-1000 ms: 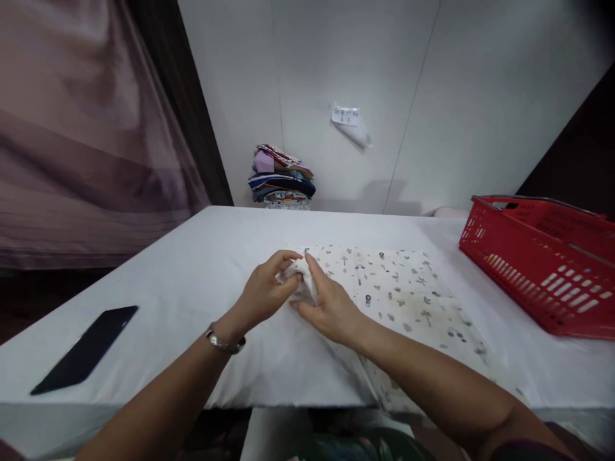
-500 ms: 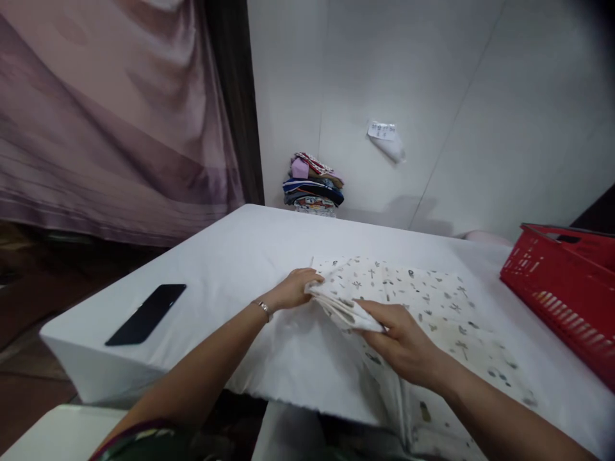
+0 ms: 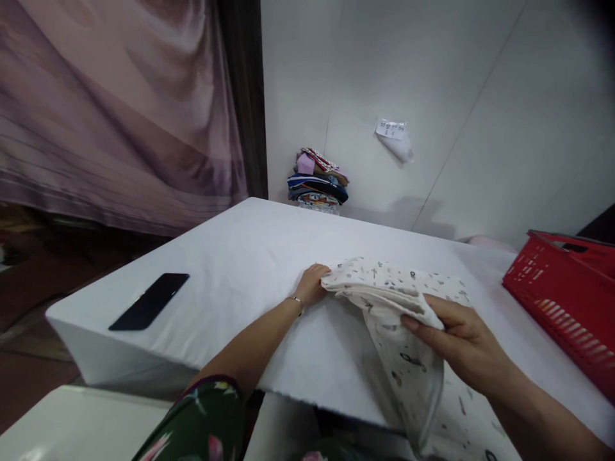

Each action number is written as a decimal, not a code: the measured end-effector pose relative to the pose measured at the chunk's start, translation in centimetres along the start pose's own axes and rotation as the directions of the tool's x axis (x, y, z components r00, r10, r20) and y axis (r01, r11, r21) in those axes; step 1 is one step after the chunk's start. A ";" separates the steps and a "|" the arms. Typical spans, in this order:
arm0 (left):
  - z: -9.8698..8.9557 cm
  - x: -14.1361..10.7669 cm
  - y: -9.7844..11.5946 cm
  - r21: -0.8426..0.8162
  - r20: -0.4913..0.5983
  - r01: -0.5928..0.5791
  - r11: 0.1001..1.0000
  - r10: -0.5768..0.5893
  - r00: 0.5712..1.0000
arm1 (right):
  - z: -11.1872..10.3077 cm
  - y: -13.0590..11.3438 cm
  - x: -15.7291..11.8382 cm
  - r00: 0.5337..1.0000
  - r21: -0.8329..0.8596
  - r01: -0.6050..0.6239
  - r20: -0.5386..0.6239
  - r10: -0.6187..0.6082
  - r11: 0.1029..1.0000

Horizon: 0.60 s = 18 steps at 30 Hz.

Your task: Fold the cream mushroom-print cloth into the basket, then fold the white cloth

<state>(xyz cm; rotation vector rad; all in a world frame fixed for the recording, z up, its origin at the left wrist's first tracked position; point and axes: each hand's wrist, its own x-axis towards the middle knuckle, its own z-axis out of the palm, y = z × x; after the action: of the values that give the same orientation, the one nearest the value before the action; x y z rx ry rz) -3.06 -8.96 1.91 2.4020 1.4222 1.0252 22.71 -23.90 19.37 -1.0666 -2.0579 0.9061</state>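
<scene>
A white cloth with small printed figures lies on the white-covered table, its near part hanging over the front edge. My left hand, with a bracelet at the wrist, is closed on the folded cloth's left end. My right hand pinches the layered fold at its right end, thumb below and fingers above. Between both hands the folded layers stretch slightly raised above the table.
A dark flat phone-like slab lies on the table's left part. At the right stands a red plastic basket. Folded fabrics are stacked beyond the far edge, by the wall. A pink curtain hangs at left.
My right hand has moved right and toward the right basket side, drawing the folded layers out longer. My left hand has shifted slightly right, still at the cloth's left end.
</scene>
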 end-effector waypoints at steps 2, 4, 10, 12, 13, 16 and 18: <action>0.6 0.6 -0.2 -0.015 -0.014 -0.016 1.000 0.016 1.000 | -0.7 0.1 -0.1 0.999 0.048 -0.030 -0.043 0.032 0.998; 1.2 1.3 -0.2 -0.044 -0.038 -0.016 0.999 0.014 0.999 | -1.7 0.2 -0.3 0.992 0.106 -0.064 -0.100 0.074 0.992; 1.1 3.3 0.3 -0.120 -0.064 0.154 0.981 -0.163 0.985 | -5.7 0.0 -0.3 0.916 0.406 -0.152 -0.284 0.282 0.901; 0.7 3.4 1.1 -0.153 -0.046 0.148 0.977 -0.157 0.987 | -6.8 -0.4 -0.1 0.887 0.473 -0.142 -0.328 0.324 0.870; 0.6 3.2 1.8 -0.180 -0.020 0.141 0.974 -0.147 0.989 | -7.2 -0.7 0.0 0.878 0.489 -0.130 -0.348 0.329 0.863; 0.9 1.9 4.7 -0.264 0.080 0.120 0.957 -0.102 0.992 | -7.7 -1.5 0.5 0.884 0.493 -0.117 -0.343 0.317 0.862; 1.4 0.8 7.0 -0.283 0.116 0.122 0.951 -0.093 0.989 | -7.7 -2.0 1.1 0.902 0.471 -0.122 -0.315 0.295 0.873</action>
<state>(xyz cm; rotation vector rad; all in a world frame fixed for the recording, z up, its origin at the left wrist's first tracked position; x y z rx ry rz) 3.03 -11.78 4.47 2.1121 1.2551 0.9925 27.37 -21.72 25.50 -1.1200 -1.3463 1.1121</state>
